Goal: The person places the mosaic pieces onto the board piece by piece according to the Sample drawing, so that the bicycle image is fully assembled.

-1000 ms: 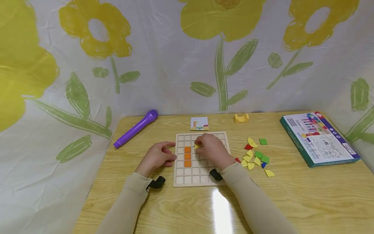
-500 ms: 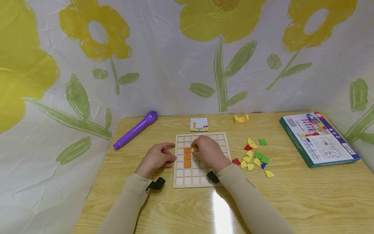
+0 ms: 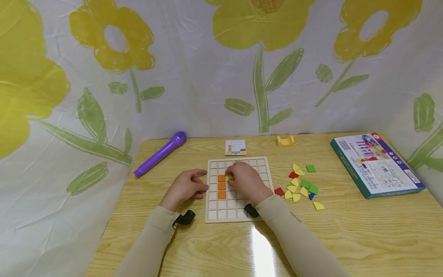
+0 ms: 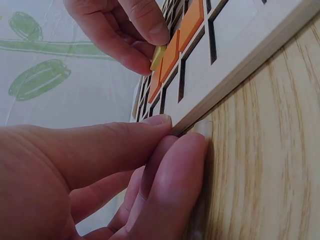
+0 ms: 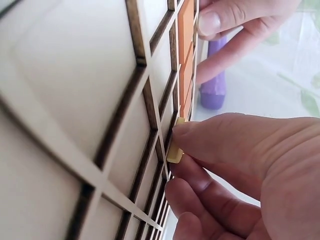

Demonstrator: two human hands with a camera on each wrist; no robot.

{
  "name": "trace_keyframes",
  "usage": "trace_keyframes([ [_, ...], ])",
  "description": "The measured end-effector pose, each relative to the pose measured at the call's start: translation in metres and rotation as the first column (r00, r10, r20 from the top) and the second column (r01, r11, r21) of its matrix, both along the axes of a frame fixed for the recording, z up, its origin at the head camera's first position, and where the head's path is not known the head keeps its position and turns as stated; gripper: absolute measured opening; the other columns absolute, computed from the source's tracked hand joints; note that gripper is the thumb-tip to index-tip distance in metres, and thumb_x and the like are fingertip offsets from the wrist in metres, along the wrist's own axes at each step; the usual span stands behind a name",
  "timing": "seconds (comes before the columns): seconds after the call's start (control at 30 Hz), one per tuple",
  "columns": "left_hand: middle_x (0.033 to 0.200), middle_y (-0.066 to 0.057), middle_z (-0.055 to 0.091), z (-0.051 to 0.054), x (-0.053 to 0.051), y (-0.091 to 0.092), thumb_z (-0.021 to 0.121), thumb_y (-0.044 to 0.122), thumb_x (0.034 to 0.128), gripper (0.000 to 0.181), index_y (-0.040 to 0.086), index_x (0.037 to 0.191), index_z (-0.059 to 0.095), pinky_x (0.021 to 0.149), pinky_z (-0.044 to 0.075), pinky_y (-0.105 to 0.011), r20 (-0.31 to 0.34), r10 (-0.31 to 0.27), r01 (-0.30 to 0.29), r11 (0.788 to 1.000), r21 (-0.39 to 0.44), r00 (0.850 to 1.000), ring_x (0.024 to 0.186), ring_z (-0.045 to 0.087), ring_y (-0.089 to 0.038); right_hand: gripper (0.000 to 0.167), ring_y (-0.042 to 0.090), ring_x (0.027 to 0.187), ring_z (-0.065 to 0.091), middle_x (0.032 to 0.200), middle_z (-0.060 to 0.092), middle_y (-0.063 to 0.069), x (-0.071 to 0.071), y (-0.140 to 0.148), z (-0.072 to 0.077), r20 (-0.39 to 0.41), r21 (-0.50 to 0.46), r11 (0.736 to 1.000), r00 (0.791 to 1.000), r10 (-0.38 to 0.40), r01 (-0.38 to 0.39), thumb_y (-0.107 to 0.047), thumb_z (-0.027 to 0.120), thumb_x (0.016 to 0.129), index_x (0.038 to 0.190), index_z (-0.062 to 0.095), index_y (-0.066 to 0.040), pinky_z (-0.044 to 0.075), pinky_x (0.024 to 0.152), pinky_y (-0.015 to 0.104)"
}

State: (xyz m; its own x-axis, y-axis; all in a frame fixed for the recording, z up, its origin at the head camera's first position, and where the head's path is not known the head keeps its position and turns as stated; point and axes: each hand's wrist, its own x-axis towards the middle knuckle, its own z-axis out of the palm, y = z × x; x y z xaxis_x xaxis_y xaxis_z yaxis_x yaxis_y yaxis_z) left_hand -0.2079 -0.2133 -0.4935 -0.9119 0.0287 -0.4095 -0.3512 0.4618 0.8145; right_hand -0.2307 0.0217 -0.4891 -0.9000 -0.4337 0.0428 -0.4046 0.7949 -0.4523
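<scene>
A wooden grid board [image 3: 212,216] lies in the middle of the table, with three orange tiles [image 3: 222,186] in one column of its cells. My right hand [image 3: 248,181] pinches a small yellow tile [image 5: 175,145] between thumb and fingers, over the cell beside the topmost orange tile. The yellow tile is seen partly edge-on and its full outline is hidden by the fingers. At the board's left edge rests my left hand [image 3: 187,186], its thumb and a finger extended and touching the rim; in the left wrist view its fingertips [image 4: 159,120] meet the board's side.
Loose yellow quarter-circle tiles [image 3: 296,197], green tiles [image 3: 305,184], red tiles [image 3: 279,191] and a blue tile [image 3: 311,196] lie right of the board. Behind it are a pattern card [image 3: 235,147], a purple microphone [image 3: 160,154], a yellow notched block [image 3: 285,141] and a box [image 3: 378,165].
My right hand has moved slightly left and a little down with the yellow tile, closer to the orange column. The left hand has stayed at the board's edge.
</scene>
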Motion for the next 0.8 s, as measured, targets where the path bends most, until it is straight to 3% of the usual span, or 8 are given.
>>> trace_keyframes([
  [0.8,0.111,-0.014,0.065,0.0000,-0.0002,0.0009,0.083,0.009,0.0952,0.058,0.019,0.149,0.065,0.072,0.069,-0.032,0.003,0.003,-0.003,1.000,-0.002,1.000,0.077,0.073,-0.020,0.019,0.017,0.087,0.058,0.100,0.070,0.003,-0.0003,-0.0009,-0.0011,-0.002,0.012,1.000,1.000,0.004,-0.004,-0.010,0.078,0.096,0.113,0.084,-0.011,0.059,0.081,0.035],
])
